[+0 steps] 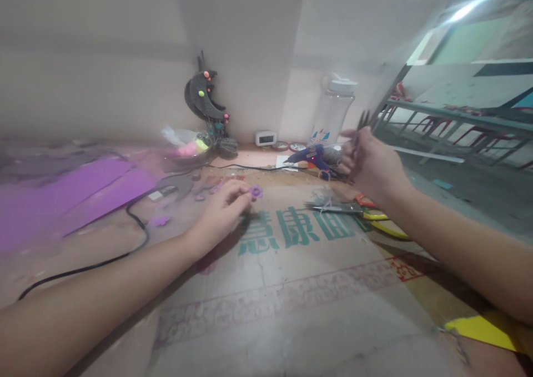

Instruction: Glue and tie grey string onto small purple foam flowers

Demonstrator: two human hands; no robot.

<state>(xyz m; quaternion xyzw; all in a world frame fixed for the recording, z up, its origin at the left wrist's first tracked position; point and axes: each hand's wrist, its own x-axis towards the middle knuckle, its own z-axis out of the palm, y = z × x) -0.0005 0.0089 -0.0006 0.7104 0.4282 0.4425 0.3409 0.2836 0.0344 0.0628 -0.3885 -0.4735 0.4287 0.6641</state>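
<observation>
My left hand [227,207] pinches a small purple flower-shaped piece [256,192] between thumb and fingertips, just above the printed sheet. On the right, my right hand [368,160] is raised and closed round a dark pronged tool [365,120]; its points stick up past the fingers, and blur hides its exact kind. Below that hand lie scissors with yellow handles [387,230] and a red handle [364,201]. A blue glue gun [310,156] rests beside it. Another purple cut-out [159,221] lies left of my left hand.
Purple sheets [95,191] cover the left, near a black cable [137,221]. Along the back stand a dark crescent ornament [204,96], a small white clock [265,138] and a clear bottle [333,110]. A yellow piece [483,331] lies at front right.
</observation>
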